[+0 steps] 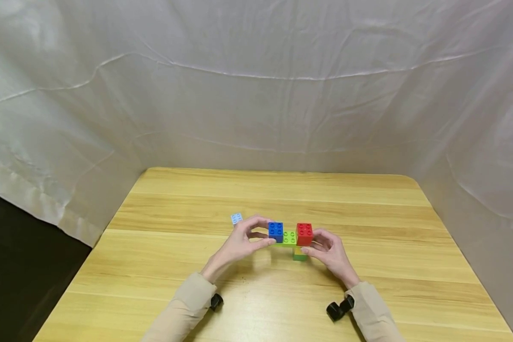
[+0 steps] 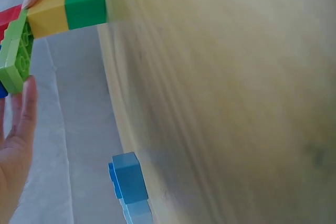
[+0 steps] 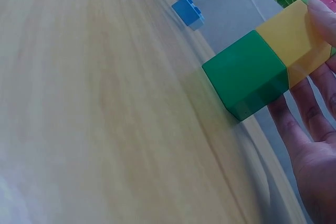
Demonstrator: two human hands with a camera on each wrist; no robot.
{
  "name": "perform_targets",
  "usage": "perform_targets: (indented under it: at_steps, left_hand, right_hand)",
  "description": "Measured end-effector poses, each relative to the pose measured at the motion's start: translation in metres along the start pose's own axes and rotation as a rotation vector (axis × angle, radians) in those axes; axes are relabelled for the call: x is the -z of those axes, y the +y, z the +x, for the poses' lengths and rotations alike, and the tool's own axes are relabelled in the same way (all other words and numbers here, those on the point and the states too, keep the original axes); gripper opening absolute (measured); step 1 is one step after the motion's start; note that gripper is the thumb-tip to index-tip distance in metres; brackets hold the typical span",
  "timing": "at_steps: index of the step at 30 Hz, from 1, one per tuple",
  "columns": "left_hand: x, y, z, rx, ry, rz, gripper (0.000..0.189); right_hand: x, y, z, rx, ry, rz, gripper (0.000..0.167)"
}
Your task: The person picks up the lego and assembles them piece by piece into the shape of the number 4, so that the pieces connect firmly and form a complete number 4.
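Observation:
Both hands are on one toy brick structure. A long lime-green brick (image 1: pixel 289 238) lies across it, with a blue brick (image 1: pixel 275 232) on its left end and a red brick (image 1: pixel 304 234) on its right. Below the red end come a yellow brick (image 3: pixel 295 39) and a green brick (image 3: pixel 247 74), which meets the table in the wrist views. My left hand (image 1: pixel 242 242) pinches the blue end, thumb in front and fingers behind. On the other side, my right hand (image 1: pixel 330 254) grips the yellow brick just under the red one, thumb in front.
A light blue brick (image 1: pixel 236 218) sits behind my left hand, and a darker blue brick (image 2: pixel 129 178) shows beside it in the left wrist view. The wooden table (image 1: pixel 188 190) is enclosed by a pale cloth (image 1: pixel 256 104) at the back and sides.

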State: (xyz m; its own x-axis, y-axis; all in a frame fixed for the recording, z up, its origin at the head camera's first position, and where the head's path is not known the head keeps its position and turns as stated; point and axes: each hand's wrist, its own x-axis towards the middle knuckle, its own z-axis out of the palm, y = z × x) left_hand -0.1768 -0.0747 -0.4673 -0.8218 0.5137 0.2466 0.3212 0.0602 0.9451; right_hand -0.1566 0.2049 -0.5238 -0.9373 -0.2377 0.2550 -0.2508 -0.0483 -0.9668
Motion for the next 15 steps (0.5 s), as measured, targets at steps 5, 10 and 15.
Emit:
perform_targets:
  at_steps: [5,10,15]
  left_hand:
    - [0.0033,0.0039,-0.0041,0.178,-0.016,0.019,0.039]
    - [0.0042,0.0046,-0.0029,0.212,-0.042,0.025,0.045]
    - [0.003,0.0056,0.0015,0.274,-0.083,-0.103,0.049]
  right_hand:
    - [-0.0008,-0.0003,-0.0006,0.008,-0.015,0.009,0.036]
    - [-0.0002,-0.0006,-0.0006,0.007,-0.009,0.002,0.035]
    - [0.0004,-0.0007,0.0001,0.013,-0.007,0.002,0.034]
